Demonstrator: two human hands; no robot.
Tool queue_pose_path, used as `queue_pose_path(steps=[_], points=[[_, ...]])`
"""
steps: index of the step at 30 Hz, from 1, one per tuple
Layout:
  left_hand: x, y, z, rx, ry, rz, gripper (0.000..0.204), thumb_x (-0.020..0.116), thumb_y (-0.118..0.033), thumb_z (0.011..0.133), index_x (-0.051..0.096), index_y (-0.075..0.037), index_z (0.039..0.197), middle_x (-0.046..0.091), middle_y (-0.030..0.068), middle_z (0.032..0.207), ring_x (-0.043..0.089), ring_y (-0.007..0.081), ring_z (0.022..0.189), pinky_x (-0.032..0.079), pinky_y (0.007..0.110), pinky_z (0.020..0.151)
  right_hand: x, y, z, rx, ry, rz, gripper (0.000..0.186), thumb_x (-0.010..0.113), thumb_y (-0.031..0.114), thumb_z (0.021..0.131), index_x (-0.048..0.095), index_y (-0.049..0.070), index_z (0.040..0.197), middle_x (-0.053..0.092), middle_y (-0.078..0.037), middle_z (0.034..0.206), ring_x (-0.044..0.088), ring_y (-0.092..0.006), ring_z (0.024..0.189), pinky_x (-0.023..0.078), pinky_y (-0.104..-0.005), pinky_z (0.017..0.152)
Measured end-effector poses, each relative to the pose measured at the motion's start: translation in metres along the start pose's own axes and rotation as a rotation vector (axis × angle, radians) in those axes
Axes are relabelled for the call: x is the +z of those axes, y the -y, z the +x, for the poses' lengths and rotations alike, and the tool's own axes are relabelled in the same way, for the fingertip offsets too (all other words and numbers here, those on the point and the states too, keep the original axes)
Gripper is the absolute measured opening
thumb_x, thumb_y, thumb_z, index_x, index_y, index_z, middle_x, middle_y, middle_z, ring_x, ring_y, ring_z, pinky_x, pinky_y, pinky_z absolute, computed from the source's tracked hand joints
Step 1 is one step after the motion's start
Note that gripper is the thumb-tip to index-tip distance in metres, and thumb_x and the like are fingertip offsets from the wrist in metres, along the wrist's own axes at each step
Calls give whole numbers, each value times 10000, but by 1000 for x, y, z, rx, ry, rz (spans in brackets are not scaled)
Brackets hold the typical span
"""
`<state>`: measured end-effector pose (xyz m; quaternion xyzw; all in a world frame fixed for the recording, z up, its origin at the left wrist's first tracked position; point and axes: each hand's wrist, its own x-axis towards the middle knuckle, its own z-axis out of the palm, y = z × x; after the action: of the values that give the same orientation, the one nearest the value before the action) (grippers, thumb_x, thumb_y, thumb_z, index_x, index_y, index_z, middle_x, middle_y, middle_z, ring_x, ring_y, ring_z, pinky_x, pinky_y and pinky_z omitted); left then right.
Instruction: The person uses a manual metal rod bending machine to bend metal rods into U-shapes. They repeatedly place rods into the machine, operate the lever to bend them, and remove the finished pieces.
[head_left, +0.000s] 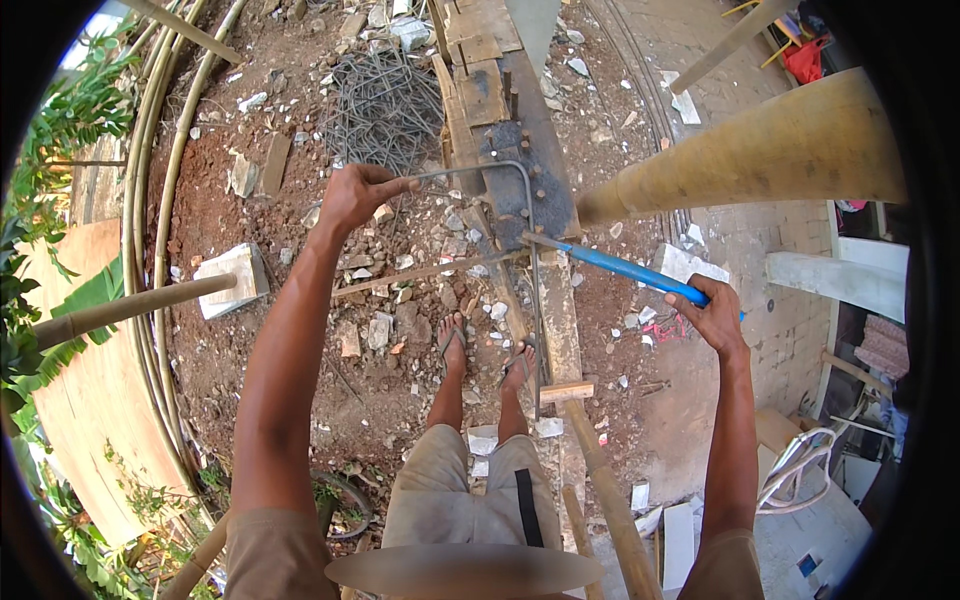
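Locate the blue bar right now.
Head view, right of centre: the blue bar is gripped by the right hand and slants up-left toward the pegged board, just below the thick bamboo pole in the picture.

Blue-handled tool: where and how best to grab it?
Probably the outer end of the blue handle, coming from the person's right, where the right hand grips it. The handle is long, straight and slants out clear of the ground's clutter on that side; its inner end meets the crowded spot beside the bent rod, leaving less room.
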<state>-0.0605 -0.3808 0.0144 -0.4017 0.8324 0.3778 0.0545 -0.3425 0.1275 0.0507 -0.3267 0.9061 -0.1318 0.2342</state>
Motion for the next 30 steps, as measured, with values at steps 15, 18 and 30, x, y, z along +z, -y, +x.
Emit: queue_pose_path(steps=[15,18,30], points=[[2,2,0,-21,-54,36,508,879,-600,809,849,-100,897,769,69,791,679,184,702,539,389,675,42,6,-27,50,-68,0,554,846,559,859,645,62,718,561,-76,574,538,-233,550,443,-423,583],[6,8,-1,-16,-69,-3,536,878,-613,797,849,-102,955,776,108,923,700,217,843,555,401,763,55,9,-37,149,-6,8,570,838,581,854,648,61,718,558,-81,576,516,-236,543,436,-433,583],[253,-90,-256,-509,480,-959,755,330,-625,1111,743,5,1069,749,237,986,719,351,1052,513,522,969,54,9,-39,144,-50,28,534,831,557,866,684,61,731,589,-82,578,555,-237,541,443,-422,579]])
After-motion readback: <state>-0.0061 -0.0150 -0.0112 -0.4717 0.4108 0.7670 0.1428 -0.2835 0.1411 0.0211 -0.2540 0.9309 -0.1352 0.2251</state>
